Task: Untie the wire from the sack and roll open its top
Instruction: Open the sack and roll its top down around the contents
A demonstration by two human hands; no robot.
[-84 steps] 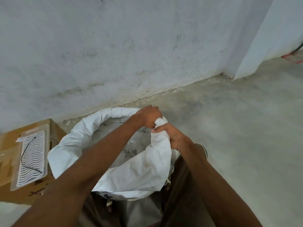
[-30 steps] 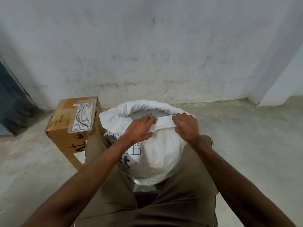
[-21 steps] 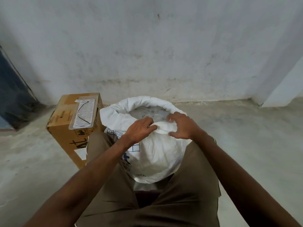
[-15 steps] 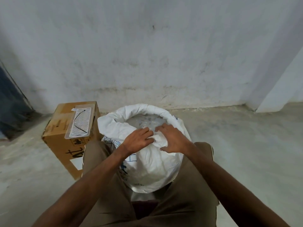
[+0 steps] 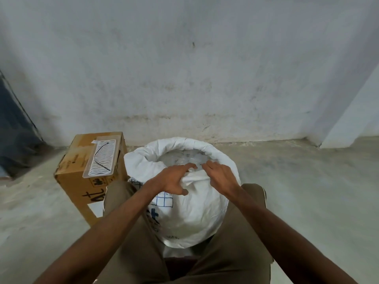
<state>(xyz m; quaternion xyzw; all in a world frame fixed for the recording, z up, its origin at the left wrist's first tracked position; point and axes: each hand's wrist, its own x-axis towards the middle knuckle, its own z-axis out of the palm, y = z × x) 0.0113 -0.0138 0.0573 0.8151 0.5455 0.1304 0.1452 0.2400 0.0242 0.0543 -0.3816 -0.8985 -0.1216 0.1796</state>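
A white sack stands between my knees, its top rolled down into a thick rim around the open mouth. Pale contents show inside. My left hand holds the near part of the rim, fingers over the fold and thumb hooked beneath it. My right hand rests next to it on the same fold with straight fingers. A thin black wire lies loose on a wavy-patterned sheet atop the cardboard box to the left.
The cardboard box stands on the concrete floor just left of my left knee. A stained white wall rises close behind the sack. A dark panel leans at the far left.
Both hands have worked along the near rim, folding it down. Their fingers have since loosened and stretched forward over the fold. The sack has stayed between my knees.
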